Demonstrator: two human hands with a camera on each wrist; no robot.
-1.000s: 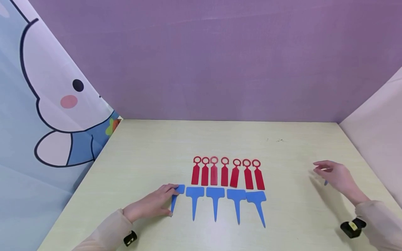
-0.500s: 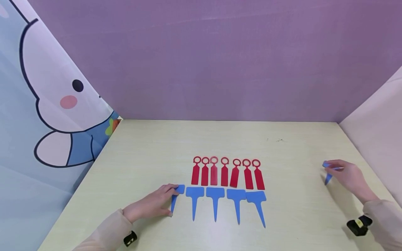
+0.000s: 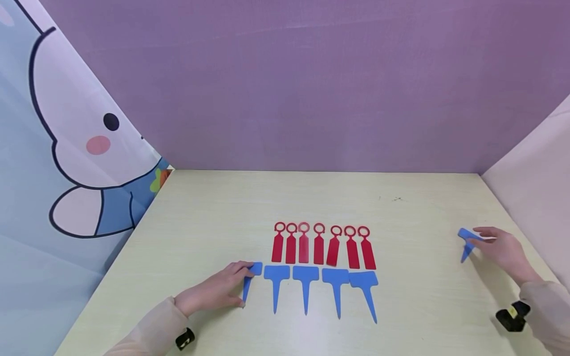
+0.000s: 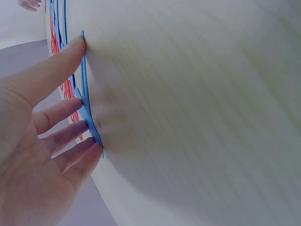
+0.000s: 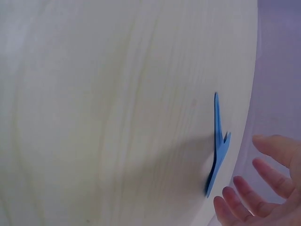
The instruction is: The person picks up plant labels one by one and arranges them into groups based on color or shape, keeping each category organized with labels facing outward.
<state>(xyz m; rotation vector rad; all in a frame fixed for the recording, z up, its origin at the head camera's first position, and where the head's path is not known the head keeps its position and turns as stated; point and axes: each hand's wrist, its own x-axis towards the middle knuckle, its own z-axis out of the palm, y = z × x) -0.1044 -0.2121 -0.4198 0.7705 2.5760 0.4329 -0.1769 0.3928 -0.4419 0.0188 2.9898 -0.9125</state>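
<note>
My left hand (image 3: 215,290) rests on a blue T-shaped plant label (image 3: 257,268) at the left end of a row of blue labels (image 3: 305,273). In the left wrist view, the thumb touches that label's pointed end and the other fingers lie on its wide head (image 4: 89,120). Over at the right, a separate blue T-shaped plant label (image 3: 467,234) lies on the table. Beside it my right hand (image 3: 505,252) hovers with fingers loosely extended. The right wrist view shows a gap between these fingers and that label (image 5: 218,149).
Several red tags (image 3: 304,248) with ring-shaped tops lie in a row behind the blue labels. The pale wooden table (image 3: 213,207) meets a purple backdrop (image 3: 311,99) at its far edge. A cartoon-printed cloth (image 3: 89,207) hangs at the left.
My right hand has drawn back to the right, off the blue plant label, which it earlier mostly covered and which now shows on the table. The left hand stays still.
</note>
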